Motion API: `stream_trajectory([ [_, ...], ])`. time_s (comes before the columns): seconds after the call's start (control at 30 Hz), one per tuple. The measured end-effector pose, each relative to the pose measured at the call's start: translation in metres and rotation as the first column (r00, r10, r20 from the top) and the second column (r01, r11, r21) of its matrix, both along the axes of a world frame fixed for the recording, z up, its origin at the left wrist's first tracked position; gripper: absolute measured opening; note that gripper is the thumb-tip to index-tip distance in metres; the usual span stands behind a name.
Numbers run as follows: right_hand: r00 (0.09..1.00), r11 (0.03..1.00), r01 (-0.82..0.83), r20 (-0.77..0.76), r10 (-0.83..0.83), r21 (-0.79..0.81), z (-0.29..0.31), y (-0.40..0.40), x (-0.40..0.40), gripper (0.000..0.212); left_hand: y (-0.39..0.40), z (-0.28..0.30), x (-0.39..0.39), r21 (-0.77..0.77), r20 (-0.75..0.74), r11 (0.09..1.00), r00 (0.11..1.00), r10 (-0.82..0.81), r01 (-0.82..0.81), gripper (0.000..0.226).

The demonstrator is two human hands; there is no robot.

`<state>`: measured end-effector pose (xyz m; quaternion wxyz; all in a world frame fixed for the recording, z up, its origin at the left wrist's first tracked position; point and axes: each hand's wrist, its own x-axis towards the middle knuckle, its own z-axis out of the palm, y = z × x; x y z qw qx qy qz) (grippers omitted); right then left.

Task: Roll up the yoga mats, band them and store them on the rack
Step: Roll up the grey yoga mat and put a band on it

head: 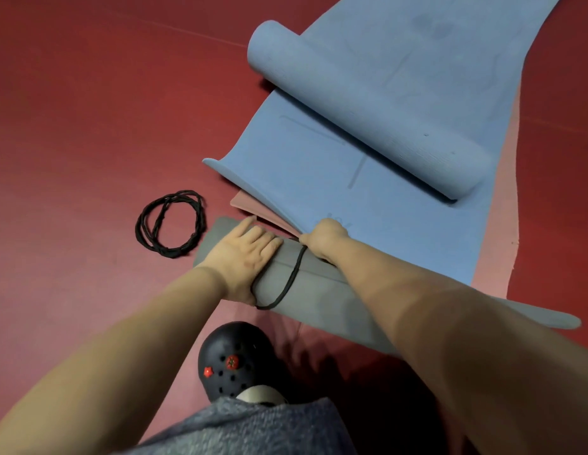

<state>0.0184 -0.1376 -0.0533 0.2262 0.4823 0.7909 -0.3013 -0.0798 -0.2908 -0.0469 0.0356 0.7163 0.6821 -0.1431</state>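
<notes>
Grey rolled mat (318, 290) lies on red floor (89, 126) before us; our left hand (243, 254) presses flat on it, fingers straight; right hand (325, 238) pinches black band (291, 280) looped round roll.

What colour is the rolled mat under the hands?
Grey rolled mat, with a black band around it; head view.

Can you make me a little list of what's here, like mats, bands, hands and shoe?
grey mat: rolled, one black band around it
left hand: flat on the grey mat
right hand: pinching the band at the roll's top
blue mat: partly rolled, no band
pink mat: flat underneath
spare bands: on red floor
shoe: black clog
</notes>
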Motion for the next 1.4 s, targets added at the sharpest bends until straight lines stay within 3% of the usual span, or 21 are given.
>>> stream_trajectory([
  [0.1, 0.999, 0.999, 0.043, -0.014, -0.042, 0.018, 0.008, 0.005, 0.014, 0.047, -0.001, 0.010, 0.002, 0.006, -0.021, 1.000, 1.000, -0.014, 0.014, 0.112],
  [0.23, 0.999, 0.998, 0.047, -0.005, -0.047, 0.040, 0.024, 0.013, 0.043, 0.040, -0.002, 0.026, 0.010, -0.006, 0.059, 0.999, 0.998, 0.034, -0.034, 0.111],
  [0.5, 0.987, 0.963, 0.146, 0.037, -0.159, 0.226, 0.029, 0.029, 0.121, 0.035, -0.002, 0.035, 0.015, -0.022, 0.017, 0.998, 0.999, 0.052, -0.052, 0.108],
  [0.6, 0.980, 0.953, 0.196, -0.057, -0.188, 0.229, 0.024, 0.015, 0.118, 0.034, 0.002, 0.034, 0.014, -0.006, 0.031, 1.000, 0.999, 0.013, -0.013, 0.108],
  [0.67, 0.952, 0.942, 0.255, -0.228, -0.204, 0.220, 0.019, -0.003, 0.108, 0.030, 0.004, 0.028, 0.010, -0.016, 0.051, 1.000, 0.999, 0.008, -0.007, 0.108],
  [0.73, 0.896, 0.926, 0.234, -0.435, -0.088, 0.296, 0.018, -0.024, 0.100, 0.027, 0.005, 0.021, 0.006, -0.041, 0.074, 0.999, 0.997, 0.018, -0.015, 0.111],
  [0.83, 0.774, 0.884, -0.068, -0.535, 0.340, 0.463, 0.011, -0.054, 0.100, 0.030, 0.003, 0.006, 0.005, -0.108, 0.131, 0.993, 0.989, 0.064, -0.050, 0.115],
  [0.93, 0.655, 0.740, -0.377, -0.404, 0.638, 0.557, -0.006, -0.067, 0.107, 0.042, -0.004, -0.006, 0.003, -0.077, 0.177, 0.996, 0.983, 0.055, -0.042, 0.119],
  [1.07, 0.531, 0.521, -0.515, -0.225, 0.817, 0.681, -0.011, -0.063, 0.101, 0.029, -0.021, -0.015, 0.014, 0.032, 0.154, 0.996, 0.984, -0.085, 0.081, 0.113],
  [1.2, 0.506, 0.374, -0.585, -0.036, 0.862, 0.720, -0.011, -0.064, 0.105, 0.023, -0.022, -0.020, 0.044, -0.047, 0.067, 0.999, 0.997, -0.024, 0.028, 0.128],
  [1.4, 0.474, 0.282, -0.660, 0.095, 0.875, 0.697, -0.002, -0.049, 0.118, 0.021, 0.007, -0.010, 0.044, -0.118, 0.032, 0.992, 0.998, 0.045, -0.041, 0.108],
])
